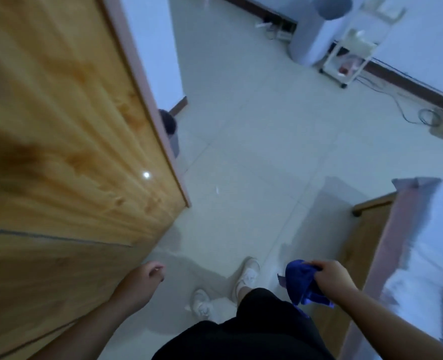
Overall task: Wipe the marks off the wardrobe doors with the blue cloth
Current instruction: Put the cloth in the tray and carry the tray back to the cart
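Head view, looking down: the right hand grips the bunched blue cloth beside the thigh, well apart from the wooden wardrobe door on the left. The left hand hangs near that door, fingers loosely curled, holding nothing. White sneakers stand on the tiled floor.

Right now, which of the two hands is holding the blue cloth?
The right hand grips the bunched blue cloth; the left hand holds nothing and hangs near the wooden wardrobe door.
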`<state>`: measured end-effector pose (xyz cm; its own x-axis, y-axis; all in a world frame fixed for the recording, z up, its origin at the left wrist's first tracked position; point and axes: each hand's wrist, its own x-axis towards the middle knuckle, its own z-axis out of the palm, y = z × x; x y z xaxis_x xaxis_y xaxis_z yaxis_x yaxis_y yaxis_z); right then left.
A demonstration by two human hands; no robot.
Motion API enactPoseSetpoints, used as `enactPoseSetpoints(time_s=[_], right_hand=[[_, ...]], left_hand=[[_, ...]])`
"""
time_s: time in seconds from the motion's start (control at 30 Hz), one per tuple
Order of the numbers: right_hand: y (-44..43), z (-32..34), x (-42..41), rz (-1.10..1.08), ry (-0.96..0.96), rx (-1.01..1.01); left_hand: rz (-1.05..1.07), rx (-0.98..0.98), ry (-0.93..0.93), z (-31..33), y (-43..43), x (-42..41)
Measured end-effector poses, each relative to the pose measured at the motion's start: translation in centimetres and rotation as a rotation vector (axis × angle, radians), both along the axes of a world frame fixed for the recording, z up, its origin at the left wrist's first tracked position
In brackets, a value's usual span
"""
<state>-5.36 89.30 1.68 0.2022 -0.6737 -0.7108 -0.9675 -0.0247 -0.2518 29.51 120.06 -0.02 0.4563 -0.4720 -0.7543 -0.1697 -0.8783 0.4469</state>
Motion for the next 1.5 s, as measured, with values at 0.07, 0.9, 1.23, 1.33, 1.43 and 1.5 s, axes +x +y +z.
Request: enactPoseSetpoints(time_s=[0.07,0.9,1.23,1.33,1.43,1.5], right_hand=[[-0.3,-0.4,-2.3,-0.104,-0.023,0.014],[-41.4,5.5,1.0,-0.583,-0.330,-0.078],[-46.7,0.8,-0.5,-0.632,-0.075,0.013],[-47.8,-0.4,-2.1,-0.671,0.007,0.110],[-50.7,-1.5,-3.3,-0.726,0.048,0.178],[-54.2,-2.0,-4.0,-0.741,0.046,0.199]], left_hand=[[-0.076,-0.004,-0.006,0.3,-4.1,0.4],[-0.368,0.118,-0.009,-2.0,-42.9,2.9],[-0.519,-0.083,0.003,0.8,-72.4,8.2],[-0.462,-0.141,0.030,2.0,-80.6,8.8],[-0.449,-0.169,0.035,2.3,-87.5,8.7],[-0.446,-0.169,0.036,2.1,-91.4,8.3]])
